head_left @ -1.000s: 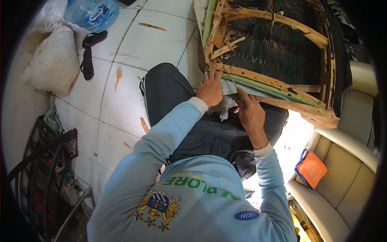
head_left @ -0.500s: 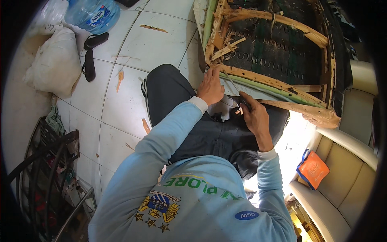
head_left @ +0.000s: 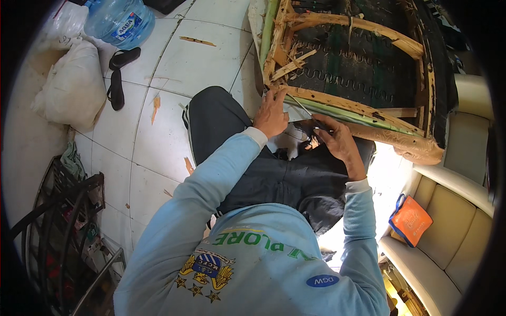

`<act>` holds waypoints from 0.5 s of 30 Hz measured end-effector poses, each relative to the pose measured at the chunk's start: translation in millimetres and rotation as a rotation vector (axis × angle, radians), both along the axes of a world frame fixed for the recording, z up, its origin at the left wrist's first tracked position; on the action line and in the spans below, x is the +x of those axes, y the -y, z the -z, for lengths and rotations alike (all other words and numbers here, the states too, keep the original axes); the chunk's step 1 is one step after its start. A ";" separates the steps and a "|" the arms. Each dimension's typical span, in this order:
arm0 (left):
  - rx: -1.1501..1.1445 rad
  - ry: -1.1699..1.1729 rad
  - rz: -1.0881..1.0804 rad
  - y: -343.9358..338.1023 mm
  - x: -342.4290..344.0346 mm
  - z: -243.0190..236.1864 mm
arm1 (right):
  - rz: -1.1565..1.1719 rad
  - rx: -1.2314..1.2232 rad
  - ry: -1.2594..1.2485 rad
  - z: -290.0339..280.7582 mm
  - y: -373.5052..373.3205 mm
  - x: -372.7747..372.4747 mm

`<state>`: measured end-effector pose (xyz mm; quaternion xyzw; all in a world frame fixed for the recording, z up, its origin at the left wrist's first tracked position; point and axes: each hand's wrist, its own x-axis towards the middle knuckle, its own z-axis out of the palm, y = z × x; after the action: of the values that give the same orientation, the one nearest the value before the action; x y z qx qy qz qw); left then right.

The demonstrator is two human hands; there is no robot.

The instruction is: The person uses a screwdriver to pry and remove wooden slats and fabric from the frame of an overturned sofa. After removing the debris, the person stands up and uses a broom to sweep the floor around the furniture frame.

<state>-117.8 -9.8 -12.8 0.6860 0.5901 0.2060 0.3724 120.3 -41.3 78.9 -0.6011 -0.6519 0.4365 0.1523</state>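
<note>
A wooden seat frame (head_left: 337,98) with zigzag springs and dark cloth lies tilted in front of my knees. Green and brown covering (head_left: 363,120) runs along its near edge. At the frame's near left corner, my left hand (head_left: 271,113) grips the edge with bent fingers; what lies under the fingertips is hidden. My right hand (head_left: 337,138) is closed on a screwdriver (head_left: 300,105), its thin metal shaft pointing up and left to the frame's edge near the left hand. The palm mostly hides the dark handle.
Wood splinters (head_left: 197,40) lie on the white floor tiles. A large blue water bottle (head_left: 124,23), black sandals (head_left: 116,89) and a stuffed white sack (head_left: 74,87) stand far left. A black metal rack (head_left: 68,226) is at left; an orange bag (head_left: 410,220) rests on a beige sofa (head_left: 448,237) at right.
My right hand has turned slightly, its index finger now stretched along the screwdriver. The printed pale strip by the frame edge shows less. The left hand keeps its place at the corner.
</note>
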 end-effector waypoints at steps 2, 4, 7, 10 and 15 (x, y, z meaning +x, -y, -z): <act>-0.013 -0.008 -0.002 -0.5 0.9 -0.8 | -0.043 0.110 0.009 2.8 0.0 -0.3; 0.007 -0.003 -0.004 -0.5 1.3 2.6 | -0.052 0.057 0.046 -0.4 -2.6 4.1; 0.009 0.020 -0.025 -2.2 -1.1 5.1 | -0.060 -0.047 0.090 -17.3 -9.0 -2.2; 0.014 0.081 -0.047 -3.1 -1.2 2.7 | -0.069 -0.067 0.126 -22.7 -11.3 -3.6; 0.065 0.074 -0.047 -3.0 -1.7 14.4 | -0.097 0.062 0.050 -10.4 -12.1 4.3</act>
<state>-119.4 -6.9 -27.2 0.6754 0.5850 0.2590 0.3667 124.6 -29.2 89.3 -0.5746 -0.6970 0.4078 0.1333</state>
